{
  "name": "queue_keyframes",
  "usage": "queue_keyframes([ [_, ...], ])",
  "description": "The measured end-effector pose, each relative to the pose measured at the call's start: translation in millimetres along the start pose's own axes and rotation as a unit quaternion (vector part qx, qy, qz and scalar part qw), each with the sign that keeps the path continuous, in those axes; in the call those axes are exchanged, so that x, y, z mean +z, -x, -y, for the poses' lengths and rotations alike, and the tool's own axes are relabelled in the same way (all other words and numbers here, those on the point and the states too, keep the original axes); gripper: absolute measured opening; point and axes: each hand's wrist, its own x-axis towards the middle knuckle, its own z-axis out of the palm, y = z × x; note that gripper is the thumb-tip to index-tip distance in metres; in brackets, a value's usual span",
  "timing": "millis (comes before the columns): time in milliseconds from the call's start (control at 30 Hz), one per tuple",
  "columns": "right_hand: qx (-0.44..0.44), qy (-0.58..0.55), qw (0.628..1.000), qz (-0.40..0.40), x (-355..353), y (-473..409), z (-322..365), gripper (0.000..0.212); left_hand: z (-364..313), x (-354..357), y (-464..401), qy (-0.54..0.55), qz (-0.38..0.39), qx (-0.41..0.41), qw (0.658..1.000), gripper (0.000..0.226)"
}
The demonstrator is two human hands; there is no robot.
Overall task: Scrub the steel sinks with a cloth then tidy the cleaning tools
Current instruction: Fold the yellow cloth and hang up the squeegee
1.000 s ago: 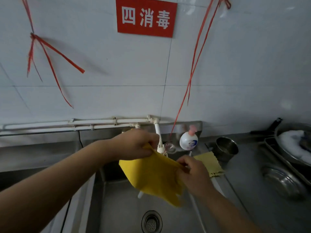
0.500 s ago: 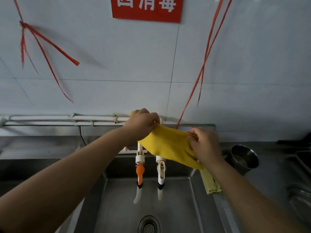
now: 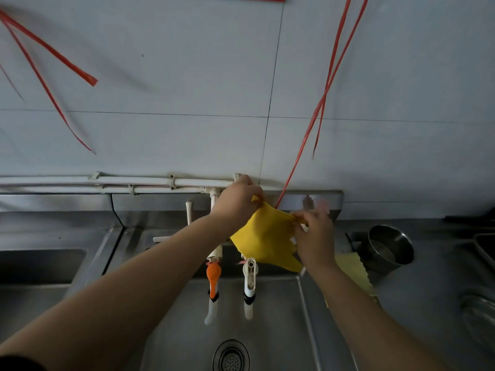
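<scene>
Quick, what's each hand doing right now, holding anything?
Left hand: closed, pinching one end of the bright yellow cleaning cloth.
Right hand: closed, gripping the same cloth's other end.

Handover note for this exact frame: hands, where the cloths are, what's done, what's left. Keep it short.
Left hand: pinches the upper corner of the bright yellow cloth, up by the white wall pipes.
Right hand: pinches its other edge; the cloth is stretched between both, above the two taps.
Second, paler yellow cloth lies on the steel sink rim, beside the small steel cup.
Done: cannot tell if scrubbing is finished.
Left: probably hang or set down the cloth, tidy the rest.
</scene>
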Motion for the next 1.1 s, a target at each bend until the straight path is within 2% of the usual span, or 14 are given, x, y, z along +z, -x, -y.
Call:
queue_keyframes([
  [133,0.048,-0.080,0.995,0.030,8.8,0.2,0.5,0.018,-4.7,6.5,3.5,0.071,-0.007,0.005,0.997,0.017],
  [300,0.080,-0.122,0.989,-0.015,13.0,3.6,-4.0,0.013,-11.5,4.5,-3.5,0.148,-0.023,0.047,0.988,0.019],
  [367,0.083,-0.129,0.988,-0.027,15.0,5.8,-6.8,0.013,-12.2,5.6,-4.2,0.215,0.009,0.011,0.977,0.029],
  [433,0.091,-0.140,0.986,-0.021,16.6,7.4,-9.2,0.012,-12.3,8.6,-2.9,0.312,0.069,-0.066,0.945,0.036],
  [500,0.099,-0.154,0.983,-0.012,17.4,9.0,-11.2,0.012,-11.4,12.9,-2.5,0.374,0.131,-0.125,0.910,0.032],
  [600,0.100,-0.169,0.980,-0.009,18.1,11.5,-13.7,0.012,-9.8,15.4,-1.6,0.403,0.208,-0.173,0.874,0.027],
  [667,0.099,-0.173,0.980,-0.008,17.4,12.2,-14.8,0.012,-7.5,18.0,-1.7,0.436,0.252,-0.191,0.843,0.037],
  [733,0.082,-0.164,0.983,-0.007,15.8,12.4,-16.8,0.011,-4.2,17.2,-0.3,0.422,0.245,-0.195,0.851,0.043],
  [800,0.050,-0.138,0.989,-0.002,12.6,12.5,-19.8,0.010,2.5,14.2,2.6,0.348,0.169,-0.185,0.903,0.033],
  [867,0.019,-0.108,0.994,0.004,9.4,11.5,-22.9,0.009,15.0,11.0,7.5,0.210,0.079,-0.155,0.962,0.022],
  [900,0.005,-0.090,0.996,0.004,8.3,10.7,-24.0,0.010,21.2,9.8,11.3,0.135,0.068,-0.152,0.977,0.016],
  [967,-0.019,-0.057,0.998,0.001,6.4,8.2,-25.2,0.012,29.0,9.9,18.3,0.077,0.135,-0.187,0.970,0.008],
  [1033,-0.037,-0.039,0.999,0.003,3.9,6.6,-25.1,0.012,28.2,13.1,23.2,0.126,0.239,-0.246,0.931,0.012],
  [1100,-0.054,-0.036,0.998,0.014,0.7,5.5,-25.3,0.011,25.3,15.8,23.4,0.156,0.265,-0.259,0.916,0.007],
])
